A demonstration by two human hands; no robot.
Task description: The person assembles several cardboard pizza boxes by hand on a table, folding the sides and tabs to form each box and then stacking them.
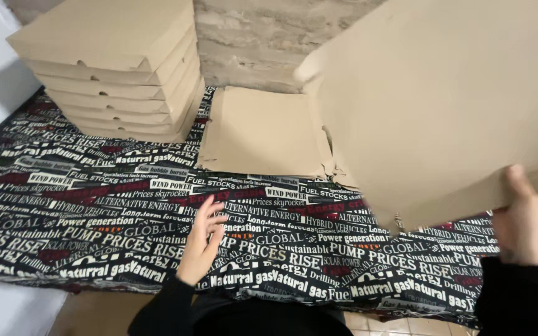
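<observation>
Cardboard sheet, flat, tan and unfolded, fills the right part of the view, tilted up off the table with its near edge raised above the cloth; it is the largest thing in sight. Under it lies the printed cloth, black with white and red lettering, covering the table from left to right. At the far left stands a stack of folded boxes, the same tan cardboard, piled one on another against the wall. Just right of it, at the far middle, a low pile of flat blanks rests on the cloth, partly hidden by the raised sheet. The right hand grips the sheet's near edge, thumb on top. The left hand hovers over the cloth, fingers loosely spread, holding nothing.
</observation>
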